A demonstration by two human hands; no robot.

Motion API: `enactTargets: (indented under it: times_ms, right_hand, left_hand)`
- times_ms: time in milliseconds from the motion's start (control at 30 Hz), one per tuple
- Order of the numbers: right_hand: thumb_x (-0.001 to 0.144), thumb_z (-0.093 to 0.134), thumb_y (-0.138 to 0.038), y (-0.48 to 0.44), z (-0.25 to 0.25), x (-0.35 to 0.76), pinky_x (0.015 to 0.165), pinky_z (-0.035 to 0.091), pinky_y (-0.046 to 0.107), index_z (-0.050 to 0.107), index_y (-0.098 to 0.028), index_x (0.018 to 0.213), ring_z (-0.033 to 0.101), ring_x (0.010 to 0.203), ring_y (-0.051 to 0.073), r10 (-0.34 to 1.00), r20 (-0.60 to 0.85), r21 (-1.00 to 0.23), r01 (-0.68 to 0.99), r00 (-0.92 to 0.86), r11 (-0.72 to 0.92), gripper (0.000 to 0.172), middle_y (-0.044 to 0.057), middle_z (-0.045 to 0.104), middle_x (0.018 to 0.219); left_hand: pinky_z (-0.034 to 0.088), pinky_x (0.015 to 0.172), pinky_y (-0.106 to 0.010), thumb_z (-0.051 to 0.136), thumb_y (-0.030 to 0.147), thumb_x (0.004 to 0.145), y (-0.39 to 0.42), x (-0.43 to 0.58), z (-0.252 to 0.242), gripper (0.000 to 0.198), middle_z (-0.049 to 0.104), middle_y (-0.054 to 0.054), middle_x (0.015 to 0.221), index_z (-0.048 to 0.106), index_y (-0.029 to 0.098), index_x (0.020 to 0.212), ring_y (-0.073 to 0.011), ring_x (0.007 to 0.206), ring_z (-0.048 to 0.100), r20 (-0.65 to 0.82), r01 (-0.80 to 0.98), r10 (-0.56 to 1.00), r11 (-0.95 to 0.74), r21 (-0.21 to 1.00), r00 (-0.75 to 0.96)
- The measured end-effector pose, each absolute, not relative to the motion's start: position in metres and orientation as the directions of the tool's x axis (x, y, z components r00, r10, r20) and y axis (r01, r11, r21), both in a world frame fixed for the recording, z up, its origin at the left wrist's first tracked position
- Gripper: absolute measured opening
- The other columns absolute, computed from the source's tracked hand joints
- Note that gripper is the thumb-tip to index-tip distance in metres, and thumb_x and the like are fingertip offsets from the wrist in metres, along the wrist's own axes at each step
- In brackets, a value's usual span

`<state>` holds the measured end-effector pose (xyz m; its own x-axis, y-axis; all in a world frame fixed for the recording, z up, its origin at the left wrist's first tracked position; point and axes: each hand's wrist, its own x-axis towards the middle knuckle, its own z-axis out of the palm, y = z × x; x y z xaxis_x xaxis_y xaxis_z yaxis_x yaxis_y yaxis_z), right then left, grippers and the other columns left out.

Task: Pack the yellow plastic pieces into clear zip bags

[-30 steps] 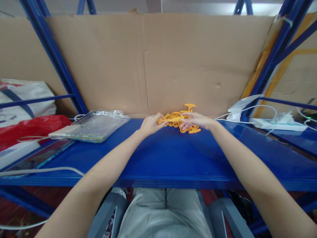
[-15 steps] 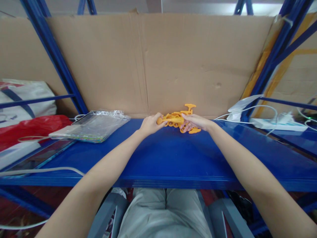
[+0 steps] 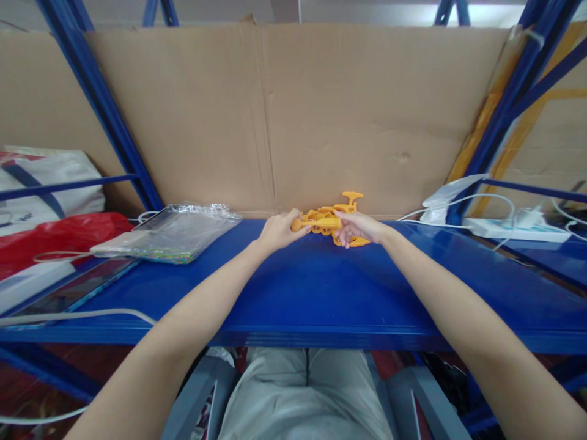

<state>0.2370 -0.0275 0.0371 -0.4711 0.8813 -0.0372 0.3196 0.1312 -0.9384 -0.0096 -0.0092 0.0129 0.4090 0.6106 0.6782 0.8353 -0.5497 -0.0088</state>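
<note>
A yellow plastic assembly (image 3: 324,221) with several round openings lies at the back of the blue shelf, close to the cardboard. Its rounded left end is pinched between thumb and fingers of my left hand (image 3: 277,231). On the other side, my right hand (image 3: 363,227) grips it near the middle, thumb on top and fingers curled below. A T-shaped yellow part (image 3: 352,195) sticks up behind the right hand, and another yellow part (image 3: 360,242) shows below it. My fingers cover some of the assembly, so its exact kind is unclear.
Cardboard (image 3: 321,122) walls off the back of the blue shelf (image 3: 321,287). Clear plastic packets (image 3: 183,235) and a red bag (image 3: 59,235) lie at left, with a flat dark panel (image 3: 87,284). At right are a white power strip (image 3: 518,230) and cables.
My right hand has shifted and turned slightly at the yellow assembly, hiding more of its lower right part. The left hand stays almost in place.
</note>
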Motion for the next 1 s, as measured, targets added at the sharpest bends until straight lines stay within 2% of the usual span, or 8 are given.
enactTargets:
  times_ms: [133, 233, 333, 400, 467, 567, 767, 1000]
  right_hand:
    - [0.087, 0.032, -0.074, -0.022, 0.033, 0.235, 0.042, 0.047, 0.023, 0.059, -0.02, 0.069, 0.058, 0.043, 0.013, 0.894, -0.085, -0.932, 0.353, -0.44, 0.085, 0.064, 0.007, 0.063, 0.051]
    - [0.087, 0.035, -0.074, -0.023, 0.034, 0.238, 0.041, 0.046, 0.022, 0.061, -0.019, 0.076, 0.06, 0.047, 0.013, 0.897, -0.066, -0.932, 0.348, -0.437, 0.101, 0.062, 0.008, 0.068, 0.061]
    - [0.083, 0.063, -0.054, -0.027, 0.038, 0.243, 0.046, 0.049, 0.021, 0.06, -0.018, 0.094, 0.066, 0.06, 0.013, 0.897, -0.016, -0.949, 0.291, -0.442, 0.126, 0.037, 0.008, 0.073, 0.085]
    - [0.076, 0.075, -0.035, -0.028, 0.039, 0.246, 0.051, 0.051, 0.021, 0.058, -0.019, 0.102, 0.067, 0.066, 0.013, 0.905, 0.039, -0.957, 0.246, -0.424, 0.157, 0.035, 0.006, 0.072, 0.094]
    - [0.075, 0.076, -0.028, -0.028, 0.04, 0.247, 0.053, 0.051, 0.021, 0.059, -0.018, 0.1, 0.067, 0.067, 0.013, 0.913, 0.074, -0.958, 0.227, -0.402, 0.177, 0.032, 0.006, 0.071, 0.093]
    - [0.077, 0.073, -0.03, -0.026, 0.039, 0.246, 0.057, 0.052, 0.023, 0.062, -0.016, 0.09, 0.067, 0.066, 0.013, 0.908, 0.075, -0.96, 0.217, -0.411, 0.178, 0.023, 0.007, 0.07, 0.089]
    - [0.078, 0.073, -0.037, -0.028, 0.04, 0.244, 0.059, 0.053, 0.026, 0.065, -0.014, 0.088, 0.065, 0.062, 0.012, 0.897, 0.066, -0.961, 0.213, -0.438, 0.175, 0.026, 0.008, 0.071, 0.083]
    - [0.086, 0.063, -0.038, -0.028, 0.039, 0.241, 0.064, 0.054, 0.026, 0.064, -0.014, 0.08, 0.063, 0.06, 0.011, 0.917, 0.046, -0.961, 0.233, -0.395, 0.148, 0.024, 0.009, 0.071, 0.083]
  left_hand:
    - [0.043, 0.059, -0.024, 0.058, 0.052, 0.084, -0.009, -0.01, 0.014, 0.034, 0.072, -0.004, 0.081, 0.059, 0.022, 0.1, -0.0195, 0.073, 0.068, 0.687, 0.831, 0.605, -0.556, 0.001, 0.404]
    - [0.043, 0.06, -0.025, 0.059, 0.051, 0.084, -0.01, -0.01, 0.015, 0.034, 0.073, -0.005, 0.083, 0.059, 0.022, 0.1, -0.0202, 0.074, 0.068, 0.671, 0.836, 0.626, -0.548, 0.018, 0.396]
    - [0.044, 0.06, -0.026, 0.059, 0.051, 0.084, -0.01, -0.009, 0.015, 0.034, 0.073, -0.005, 0.083, 0.06, 0.021, 0.1, -0.0211, 0.075, 0.069, 0.658, 0.846, 0.645, -0.533, 0.025, 0.387]
    - [0.044, 0.061, -0.026, 0.059, 0.051, 0.084, -0.01, -0.009, 0.015, 0.034, 0.073, -0.005, 0.083, 0.06, 0.021, 0.1, -0.0212, 0.075, 0.069, 0.657, 0.846, 0.645, -0.533, 0.02, 0.391]
    - [0.044, 0.061, -0.026, 0.059, 0.052, 0.084, -0.01, -0.009, 0.015, 0.034, 0.073, -0.005, 0.083, 0.06, 0.021, 0.1, -0.0211, 0.075, 0.069, 0.658, 0.843, 0.64, -0.538, 0.014, 0.398]
    - [0.044, 0.061, -0.026, 0.058, 0.053, 0.084, -0.009, -0.009, 0.014, 0.035, 0.072, -0.005, 0.083, 0.059, 0.021, 0.099, -0.0213, 0.075, 0.069, 0.661, 0.839, 0.633, -0.544, 0.009, 0.403]
    - [0.044, 0.061, -0.026, 0.058, 0.053, 0.084, -0.009, -0.01, 0.013, 0.035, 0.071, -0.005, 0.08, 0.059, 0.021, 0.098, -0.0214, 0.075, 0.068, 0.665, 0.842, 0.625, -0.539, -0.011, 0.409]
    - [0.043, 0.059, -0.024, 0.056, 0.053, 0.084, -0.008, -0.01, 0.012, 0.033, 0.072, -0.004, 0.079, 0.059, 0.022, 0.098, -0.0197, 0.072, 0.068, 0.674, 0.845, 0.615, -0.535, -0.023, 0.408]
